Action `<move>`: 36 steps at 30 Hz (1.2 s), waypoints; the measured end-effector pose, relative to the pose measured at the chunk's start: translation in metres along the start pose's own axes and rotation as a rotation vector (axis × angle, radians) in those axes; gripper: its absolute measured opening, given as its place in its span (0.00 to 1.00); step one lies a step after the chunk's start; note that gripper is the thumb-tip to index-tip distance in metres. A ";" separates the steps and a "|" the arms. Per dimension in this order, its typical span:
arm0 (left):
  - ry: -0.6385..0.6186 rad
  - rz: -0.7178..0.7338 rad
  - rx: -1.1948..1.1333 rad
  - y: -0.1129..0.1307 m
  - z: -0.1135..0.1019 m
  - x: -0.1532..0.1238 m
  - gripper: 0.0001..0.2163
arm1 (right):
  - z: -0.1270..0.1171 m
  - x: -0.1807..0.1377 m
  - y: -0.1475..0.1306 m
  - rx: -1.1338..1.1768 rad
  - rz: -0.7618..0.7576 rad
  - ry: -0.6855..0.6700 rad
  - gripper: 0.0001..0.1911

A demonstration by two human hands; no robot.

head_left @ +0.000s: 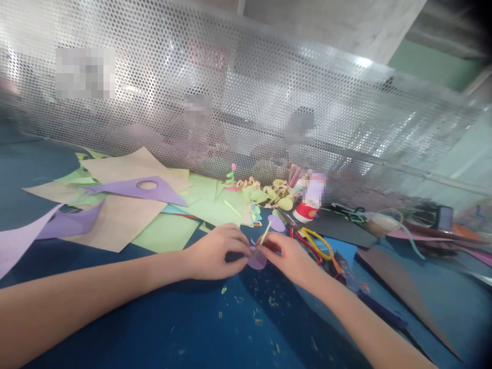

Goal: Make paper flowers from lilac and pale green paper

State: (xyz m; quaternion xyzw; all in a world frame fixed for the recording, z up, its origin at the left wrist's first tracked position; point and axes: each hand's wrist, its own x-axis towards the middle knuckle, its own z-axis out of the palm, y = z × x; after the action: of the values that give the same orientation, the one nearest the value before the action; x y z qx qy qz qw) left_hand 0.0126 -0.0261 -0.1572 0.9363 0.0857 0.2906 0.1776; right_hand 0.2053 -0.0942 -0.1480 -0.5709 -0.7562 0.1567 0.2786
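My left hand [215, 252] and my right hand [287, 254] meet over the blue table [161, 328]. Both pinch a small purple paper disc [257, 260] between their fingertips. A thin green strip [265, 233] rises slanting from the pinch, held by the right fingers. Another purple paper piece [277, 222] lies just behind the hands. Small paper scraps [265, 307] are scattered on the table below the hands.
Sheets of tan, green and purple paper [126, 205] lie at the left. Curled paper bits [265, 193] and a glue bottle [309, 202] stand behind. Scissors with yellow handles [317, 243] lie right of my right hand. A perforated metal screen [246, 102] closes off the back.
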 end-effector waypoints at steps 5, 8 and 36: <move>-0.056 0.048 0.040 0.001 0.002 -0.001 0.09 | 0.004 -0.002 0.002 -0.032 -0.061 0.020 0.08; -0.048 0.049 0.042 0.000 0.002 -0.001 0.09 | 0.006 -0.002 0.004 -0.010 -0.076 0.027 0.07; -0.052 0.045 0.023 0.001 0.002 -0.001 0.10 | 0.011 -0.009 0.008 0.137 -0.008 0.222 0.14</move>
State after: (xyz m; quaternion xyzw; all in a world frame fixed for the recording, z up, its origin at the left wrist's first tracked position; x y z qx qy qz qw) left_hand 0.0128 -0.0282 -0.1584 0.9472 0.0633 0.2689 0.1625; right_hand 0.2069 -0.0992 -0.1636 -0.5613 -0.7105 0.1427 0.3997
